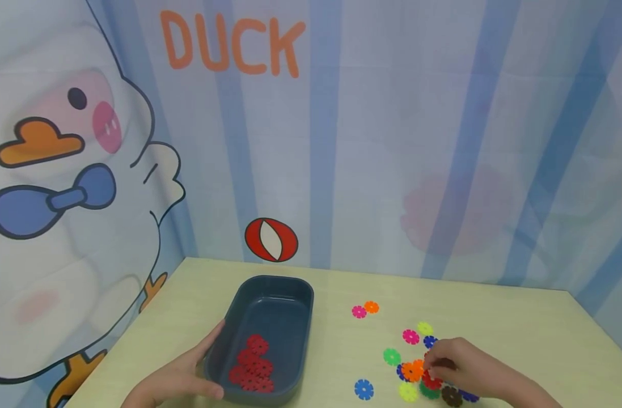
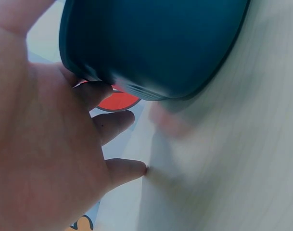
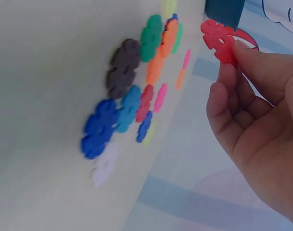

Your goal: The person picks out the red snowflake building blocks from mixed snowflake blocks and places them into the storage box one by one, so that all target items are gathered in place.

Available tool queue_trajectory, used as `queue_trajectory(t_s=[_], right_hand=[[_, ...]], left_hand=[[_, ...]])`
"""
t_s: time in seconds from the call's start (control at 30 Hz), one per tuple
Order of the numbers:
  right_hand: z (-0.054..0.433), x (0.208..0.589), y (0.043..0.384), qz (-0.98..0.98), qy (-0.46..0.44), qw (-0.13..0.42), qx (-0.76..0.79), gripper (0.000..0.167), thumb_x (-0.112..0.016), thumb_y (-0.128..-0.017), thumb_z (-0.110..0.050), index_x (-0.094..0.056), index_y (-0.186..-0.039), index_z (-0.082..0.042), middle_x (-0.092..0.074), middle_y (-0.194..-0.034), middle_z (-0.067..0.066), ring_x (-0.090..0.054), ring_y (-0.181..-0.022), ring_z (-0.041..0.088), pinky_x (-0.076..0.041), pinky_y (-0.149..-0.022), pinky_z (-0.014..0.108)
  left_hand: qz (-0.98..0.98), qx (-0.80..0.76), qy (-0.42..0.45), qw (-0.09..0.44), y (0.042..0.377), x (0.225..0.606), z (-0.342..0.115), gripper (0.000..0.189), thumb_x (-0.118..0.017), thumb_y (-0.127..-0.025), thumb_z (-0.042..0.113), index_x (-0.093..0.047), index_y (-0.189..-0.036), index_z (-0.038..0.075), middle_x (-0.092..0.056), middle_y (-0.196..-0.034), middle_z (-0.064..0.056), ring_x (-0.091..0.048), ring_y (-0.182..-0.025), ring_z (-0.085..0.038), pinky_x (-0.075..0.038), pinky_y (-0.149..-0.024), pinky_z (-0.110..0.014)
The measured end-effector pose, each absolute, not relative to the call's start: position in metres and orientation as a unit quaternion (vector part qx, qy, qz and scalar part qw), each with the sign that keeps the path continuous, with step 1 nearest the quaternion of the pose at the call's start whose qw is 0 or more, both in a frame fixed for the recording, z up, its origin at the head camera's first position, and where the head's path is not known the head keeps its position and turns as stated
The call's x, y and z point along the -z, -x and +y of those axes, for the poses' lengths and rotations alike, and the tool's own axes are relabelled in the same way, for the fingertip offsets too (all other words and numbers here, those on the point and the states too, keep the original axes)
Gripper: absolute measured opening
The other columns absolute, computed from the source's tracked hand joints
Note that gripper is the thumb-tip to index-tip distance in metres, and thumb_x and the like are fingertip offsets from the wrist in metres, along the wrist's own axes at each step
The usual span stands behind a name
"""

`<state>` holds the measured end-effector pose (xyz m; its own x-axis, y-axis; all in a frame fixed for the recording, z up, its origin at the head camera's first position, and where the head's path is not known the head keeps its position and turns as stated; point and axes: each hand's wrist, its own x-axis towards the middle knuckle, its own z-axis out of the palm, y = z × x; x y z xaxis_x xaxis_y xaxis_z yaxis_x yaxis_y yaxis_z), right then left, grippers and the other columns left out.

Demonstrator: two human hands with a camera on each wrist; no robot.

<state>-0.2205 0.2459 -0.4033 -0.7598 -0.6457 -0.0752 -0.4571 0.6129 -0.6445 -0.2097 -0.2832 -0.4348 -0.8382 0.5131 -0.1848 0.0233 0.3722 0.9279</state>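
Note:
A red notched plastic disc (image 3: 218, 41) is pinched between the thumb and fingers of my right hand (image 3: 261, 115). In the head view that right hand (image 1: 464, 365) is over a loose cluster of coloured discs, among them an orange disc (image 1: 413, 371), a brown disc (image 1: 451, 396) and a yellow disc (image 1: 407, 391). My left hand (image 1: 175, 377) rests against the near left corner of a dark blue tray (image 1: 307, 334), its fingers spread along the outside. Several red discs (image 1: 252, 365) lie piled at the tray's near end.
A blue disc (image 1: 364, 389) and a green disc (image 1: 392, 356) lie between tray and cluster. Farther back are a pink disc (image 1: 359, 311) and an orange one. Behind the pale table (image 1: 331, 289) hangs a printed duck curtain (image 1: 372, 141).

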Motion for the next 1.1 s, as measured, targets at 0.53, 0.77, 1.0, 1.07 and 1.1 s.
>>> queue_trajectory(t_s=[0.53, 0.77, 1.0, 1.07, 1.1], right_hand=[[0.190, 0.377, 0.243, 0.857, 0.401, 0.106, 0.306, 0.010, -0.062, -0.094, -0.010, -0.071, -0.098, -0.009, -0.066, -0.089, -0.007, -0.057, -0.075, 0.002, -0.054, -0.069, 0.022], [0.161, 0.369, 0.252, 0.834, 0.454, 0.083, 0.304, 0.011, -0.061, -0.094, -0.007, -0.071, -0.097, -0.010, -0.067, -0.089, -0.003, -0.056, -0.072, 0.001, -0.054, -0.067, 0.021], [0.131, 0.361, 0.262, 0.820, 0.488, 0.074, 0.288, 0.013, -0.059, -0.095, -0.006, -0.072, -0.098, -0.008, -0.068, -0.090, -0.001, -0.059, -0.075, 0.003, -0.053, -0.069, 0.020], [0.122, 0.360, 0.265, 0.819, 0.491, 0.074, 0.289, 0.013, -0.059, -0.095, -0.007, -0.072, -0.099, -0.008, -0.067, -0.091, -0.001, -0.060, -0.077, 0.004, -0.053, -0.070, 0.020], [0.117, 0.359, 0.267, 0.820, 0.488, 0.076, 0.290, 0.013, -0.059, -0.095, -0.007, -0.072, -0.099, -0.008, -0.068, -0.091, -0.001, -0.061, -0.078, 0.003, -0.053, -0.071, 0.020]], left_hand=[[0.801, -0.527, -0.181, 0.218, 0.209, 0.435, -0.284, 0.113, -0.077, -0.082, 0.034, 0.006, -0.156, 0.014, 0.010, -0.160, -0.017, 0.007, -0.143, -0.041, -0.007, -0.110, -0.068], [0.799, -0.530, -0.183, 0.216, 0.210, 0.437, -0.284, 0.114, -0.078, -0.082, 0.033, 0.007, -0.156, 0.014, 0.010, -0.160, -0.017, 0.007, -0.143, -0.042, -0.007, -0.111, -0.067], [0.799, -0.529, -0.185, 0.216, 0.210, 0.435, -0.283, 0.116, -0.078, -0.082, 0.035, 0.009, -0.155, 0.013, 0.011, -0.159, -0.019, 0.007, -0.143, -0.044, -0.008, -0.110, -0.067], [0.801, -0.528, -0.185, 0.216, 0.210, 0.434, -0.283, 0.116, -0.078, -0.082, 0.035, 0.009, -0.155, 0.013, 0.012, -0.159, -0.019, 0.006, -0.143, -0.044, -0.008, -0.110, -0.067], [0.801, -0.527, -0.186, 0.214, 0.209, 0.434, -0.283, 0.116, -0.078, -0.082, 0.036, 0.009, -0.155, 0.013, 0.011, -0.159, -0.020, 0.006, -0.143, -0.045, -0.008, -0.110, -0.068]])
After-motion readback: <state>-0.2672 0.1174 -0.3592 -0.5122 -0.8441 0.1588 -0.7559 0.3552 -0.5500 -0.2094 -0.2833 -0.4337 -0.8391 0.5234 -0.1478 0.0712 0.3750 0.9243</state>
